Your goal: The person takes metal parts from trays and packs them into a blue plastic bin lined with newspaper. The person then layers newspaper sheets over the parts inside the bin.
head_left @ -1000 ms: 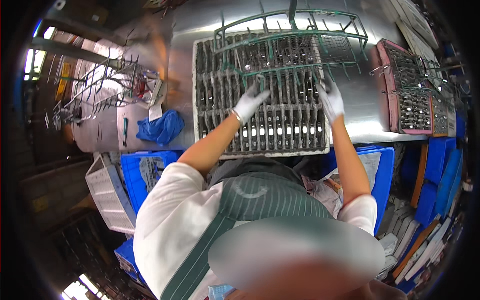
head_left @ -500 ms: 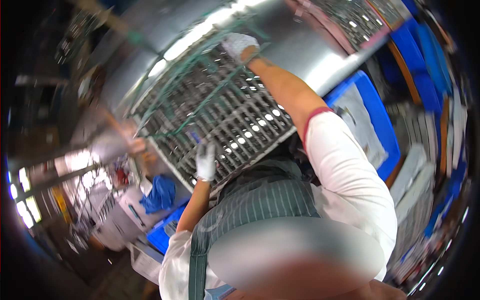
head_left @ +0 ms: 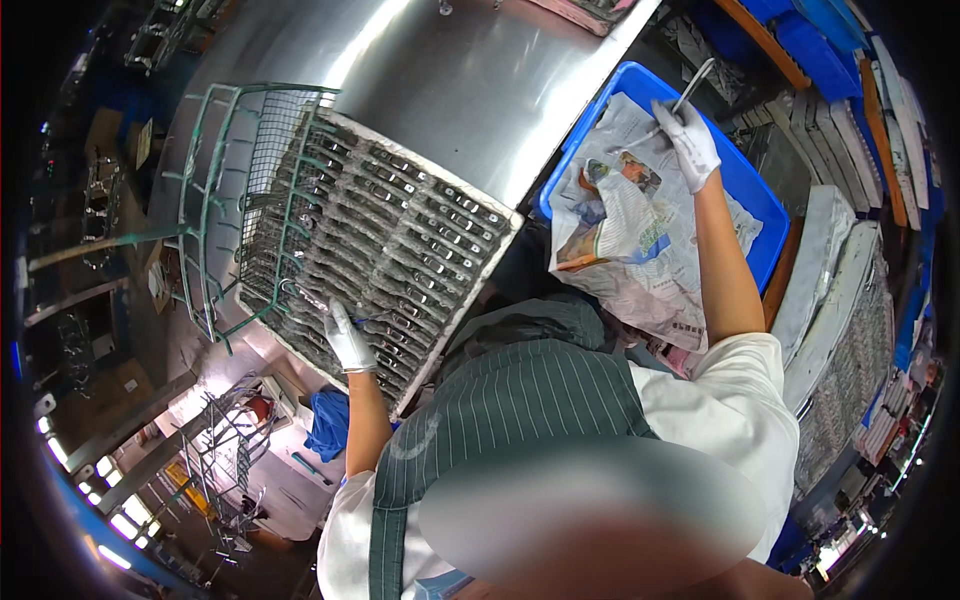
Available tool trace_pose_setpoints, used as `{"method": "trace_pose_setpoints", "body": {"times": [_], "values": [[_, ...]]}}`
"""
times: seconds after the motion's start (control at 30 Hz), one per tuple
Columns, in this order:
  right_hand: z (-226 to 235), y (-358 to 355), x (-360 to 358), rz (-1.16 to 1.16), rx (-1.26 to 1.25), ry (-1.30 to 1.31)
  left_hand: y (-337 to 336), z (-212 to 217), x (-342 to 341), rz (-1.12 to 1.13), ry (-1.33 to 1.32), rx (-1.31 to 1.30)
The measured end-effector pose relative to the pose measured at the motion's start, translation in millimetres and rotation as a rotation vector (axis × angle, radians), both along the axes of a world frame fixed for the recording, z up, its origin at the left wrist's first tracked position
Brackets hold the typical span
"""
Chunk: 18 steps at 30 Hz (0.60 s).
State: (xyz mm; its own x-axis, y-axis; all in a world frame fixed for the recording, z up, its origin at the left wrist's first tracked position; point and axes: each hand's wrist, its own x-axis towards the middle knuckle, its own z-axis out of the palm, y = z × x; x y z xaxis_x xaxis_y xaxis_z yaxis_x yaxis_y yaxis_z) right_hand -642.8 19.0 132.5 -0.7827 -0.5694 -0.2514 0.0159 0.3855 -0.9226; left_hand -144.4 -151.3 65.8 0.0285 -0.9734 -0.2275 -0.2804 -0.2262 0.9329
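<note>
My left hand (head_left: 348, 342), in a white glove, rests at the near left part of a pale-edged tray (head_left: 508, 232). Rows of dark and silver slotted metal parts (head_left: 400, 250) lie in it. The left fingers are together around something too small to make out; a small blue bit shows beside them. My right hand (head_left: 690, 145), also gloved, is closed on a thin curved metal piece (head_left: 697, 82) over a blue bin (head_left: 765, 205). Printed newspaper (head_left: 640, 215) lines that bin and hangs over its near rim.
A green wire rack (head_left: 210, 200) leans over the tray's left side on the steel table (head_left: 440, 95). A pink-edged tray (head_left: 590, 15) sits at the far edge. Blue cloth (head_left: 328, 425) lies at left; long pale slabs (head_left: 830, 290) are stacked at right.
My right hand has moved from the tray's far side across to the blue bin and taken hold of the thin metal piece. My left hand stays at the tray. The view has turned.
</note>
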Motion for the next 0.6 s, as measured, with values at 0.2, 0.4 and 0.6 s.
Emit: {"method": "trace_pose_setpoints", "body": {"times": [0.2,0.4,0.6], "values": [[-146,31,-58,0.086,0.664,-0.019,28,34,-41,0.084,-0.089,-0.043],[-238,-16,-60,-0.046,0.382,-0.298,71,63,-70,-0.038,-0.168,-0.138],[-259,-24,-58,-0.125,0.041,-0.639,99,82,-100,-0.225,-0.056,0.025]]}}
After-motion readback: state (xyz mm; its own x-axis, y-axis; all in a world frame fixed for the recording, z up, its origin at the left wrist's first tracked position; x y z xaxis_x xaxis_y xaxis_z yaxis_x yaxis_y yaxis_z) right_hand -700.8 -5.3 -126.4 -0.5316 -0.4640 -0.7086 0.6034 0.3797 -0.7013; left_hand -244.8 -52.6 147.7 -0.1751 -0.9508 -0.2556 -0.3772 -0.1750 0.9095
